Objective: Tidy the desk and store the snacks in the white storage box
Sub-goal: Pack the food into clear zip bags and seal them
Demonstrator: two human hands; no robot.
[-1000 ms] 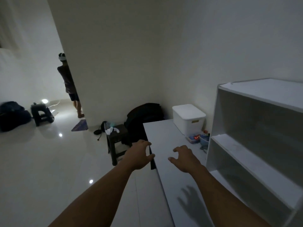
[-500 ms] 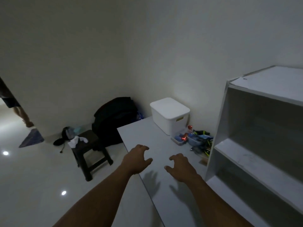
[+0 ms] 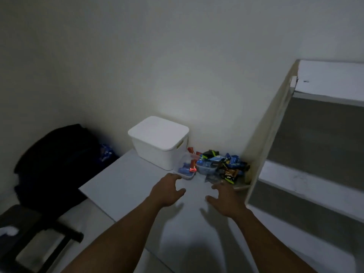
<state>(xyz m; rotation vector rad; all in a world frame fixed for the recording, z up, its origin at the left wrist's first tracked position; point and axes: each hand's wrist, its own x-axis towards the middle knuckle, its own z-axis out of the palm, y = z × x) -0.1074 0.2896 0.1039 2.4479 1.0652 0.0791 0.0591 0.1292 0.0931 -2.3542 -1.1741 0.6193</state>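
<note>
Left hand (image 3: 165,191), right hand (image 3: 226,200) empty, fingers spread over surface (image 3: 128,190); snacks (image 3: 218,168) just ahead, mostly rightward; lidded white storage box (image 3: 159,142) beyond left.

Dim, greyish light fills the room, its source out of frame; a paler patch glows on the wall (image 3: 177,85) above the white storage box (image 3: 159,142). The left hand (image 3: 167,191) and right hand (image 3: 226,200) throw soft shadows on the desk (image 3: 128,190). Blur smears the snacks (image 3: 222,166) and black bag (image 3: 55,164); wide-angle distortion slants the shelf unit (image 3: 266,150).
</note>
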